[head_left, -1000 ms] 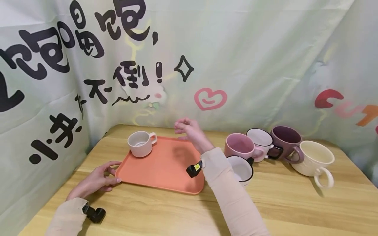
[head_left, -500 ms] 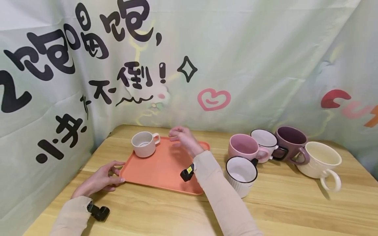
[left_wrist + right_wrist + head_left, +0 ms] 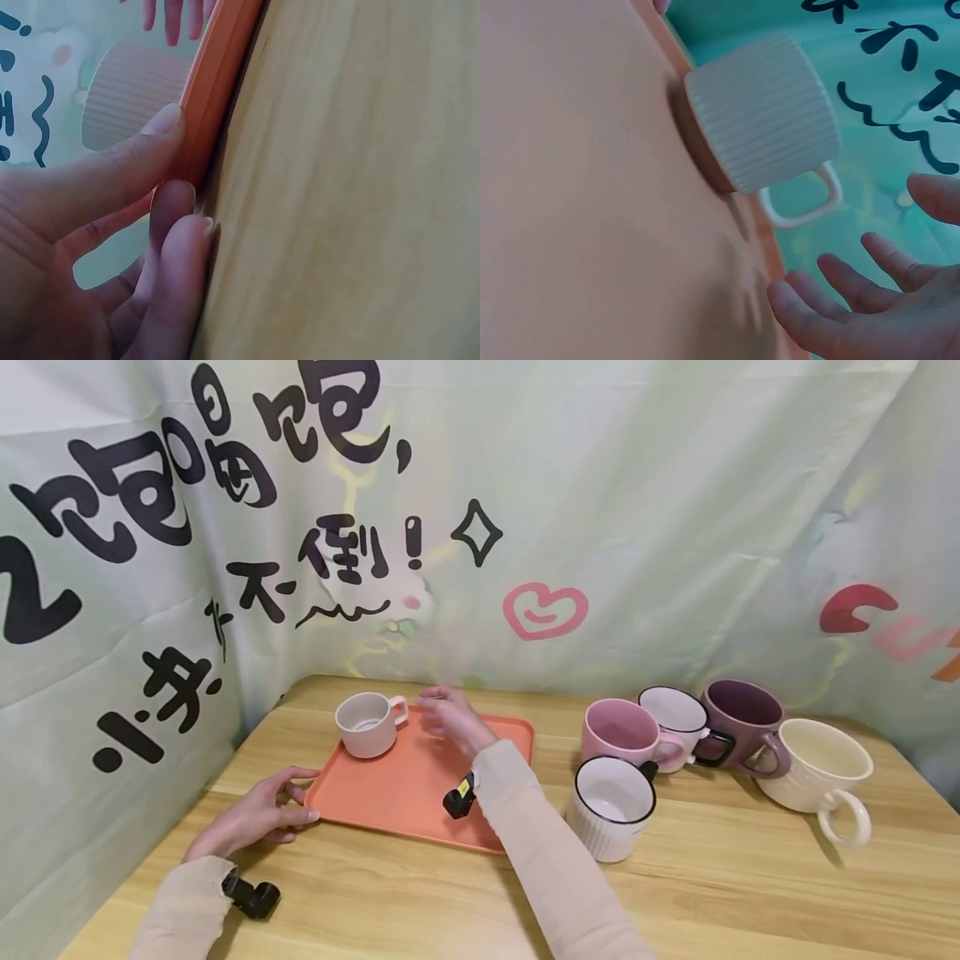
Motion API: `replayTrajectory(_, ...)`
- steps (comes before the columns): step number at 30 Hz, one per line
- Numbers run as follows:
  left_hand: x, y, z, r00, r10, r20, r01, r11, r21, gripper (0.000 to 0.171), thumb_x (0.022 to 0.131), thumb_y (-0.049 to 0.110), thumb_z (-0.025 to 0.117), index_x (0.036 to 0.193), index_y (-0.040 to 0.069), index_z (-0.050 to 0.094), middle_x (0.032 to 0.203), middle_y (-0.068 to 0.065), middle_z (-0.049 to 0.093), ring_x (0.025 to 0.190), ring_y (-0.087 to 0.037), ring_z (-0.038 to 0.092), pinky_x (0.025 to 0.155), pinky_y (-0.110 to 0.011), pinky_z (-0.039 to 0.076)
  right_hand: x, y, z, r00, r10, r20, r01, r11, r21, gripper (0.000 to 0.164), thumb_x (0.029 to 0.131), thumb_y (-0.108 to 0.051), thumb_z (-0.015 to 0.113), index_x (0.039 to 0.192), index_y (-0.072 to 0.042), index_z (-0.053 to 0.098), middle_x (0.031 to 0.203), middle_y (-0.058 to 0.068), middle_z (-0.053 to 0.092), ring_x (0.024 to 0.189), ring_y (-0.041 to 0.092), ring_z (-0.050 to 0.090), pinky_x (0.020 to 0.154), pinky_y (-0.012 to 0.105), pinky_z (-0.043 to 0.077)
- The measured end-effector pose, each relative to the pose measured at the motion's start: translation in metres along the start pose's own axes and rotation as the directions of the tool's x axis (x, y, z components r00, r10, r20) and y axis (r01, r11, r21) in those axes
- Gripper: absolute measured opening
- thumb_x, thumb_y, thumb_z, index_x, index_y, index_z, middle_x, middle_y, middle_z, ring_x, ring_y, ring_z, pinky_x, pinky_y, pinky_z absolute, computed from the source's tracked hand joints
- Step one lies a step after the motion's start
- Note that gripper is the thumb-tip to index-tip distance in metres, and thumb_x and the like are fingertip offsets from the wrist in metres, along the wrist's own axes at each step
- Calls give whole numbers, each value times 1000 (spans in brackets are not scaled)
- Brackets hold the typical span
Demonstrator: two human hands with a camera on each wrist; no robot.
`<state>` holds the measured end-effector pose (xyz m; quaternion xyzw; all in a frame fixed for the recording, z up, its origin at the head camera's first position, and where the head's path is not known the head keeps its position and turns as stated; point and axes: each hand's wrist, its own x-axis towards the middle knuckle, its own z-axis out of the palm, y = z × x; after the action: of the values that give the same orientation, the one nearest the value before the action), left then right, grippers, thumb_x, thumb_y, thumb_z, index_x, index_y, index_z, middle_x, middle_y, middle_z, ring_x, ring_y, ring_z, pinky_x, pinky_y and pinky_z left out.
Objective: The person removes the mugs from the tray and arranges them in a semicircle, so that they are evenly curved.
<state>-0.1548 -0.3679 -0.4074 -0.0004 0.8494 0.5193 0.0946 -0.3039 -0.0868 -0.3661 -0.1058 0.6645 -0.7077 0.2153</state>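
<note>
My left hand [image 3: 251, 814] grips the near left corner of an orange tray [image 3: 397, 793], thumb at the rim and fingertips curled by its edge in the left wrist view. At the tray's back left stands a light ribbed mug [image 3: 367, 739], its handle pointing to the back right. Over the back of the tray hovers my right hand [image 3: 456, 718], holding nothing. In the right wrist view its fingers [image 3: 855, 285] are spread and loosely bent, apart from the mug's handle [image 3: 802, 217].
Right of the tray stand a pink mug [image 3: 618, 731], a black-rimmed white mug [image 3: 675, 714], a ribbed white mug [image 3: 607, 835], a purple mug [image 3: 738, 727] and a cream mug [image 3: 813, 768]. A printed curtain [image 3: 637, 527] hangs behind the wooden table [image 3: 735, 877].
My right hand has moved left and slightly down over the tray, toward the ribbed mug's handle. The left hand keeps its hold on the tray corner. The head view has shifted slightly.
</note>
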Motion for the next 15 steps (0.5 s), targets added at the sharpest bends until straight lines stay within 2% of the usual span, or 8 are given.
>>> replayTrajectory(5,0,1,0,1000,3,-6,-3,1000,-5,73,90,8,78,149,-5,37,106,-18,49,70,-18,57,56,-28,55,8,4,5,1000,-3,-11,2,1000,-29,49,103,-16,59,145,4,46,142,20,51,132,40,47,106,51,43)
replayTrajectory(11,0,0,1,1000,-2,-6,2,1000,6,73,89,8,79,149,-5,38,105,-17,49,71,-20,57,56,-29,55,18,17,10,998,-27,55,27,1000,7,53,103,-14,58,151,2,41,150,18,46,139,37,42,112,49,38)
replayTrajectory(15,0,-1,0,1000,4,-10,-3,1000,13,73,89,8,79,148,-5,38,104,-17,49,72,-21,57,56,-29,55,24,20,15,995,-61,84,59,998,21,53,102,-12,59,151,1,42,149,17,48,138,38,44,111,51,39)
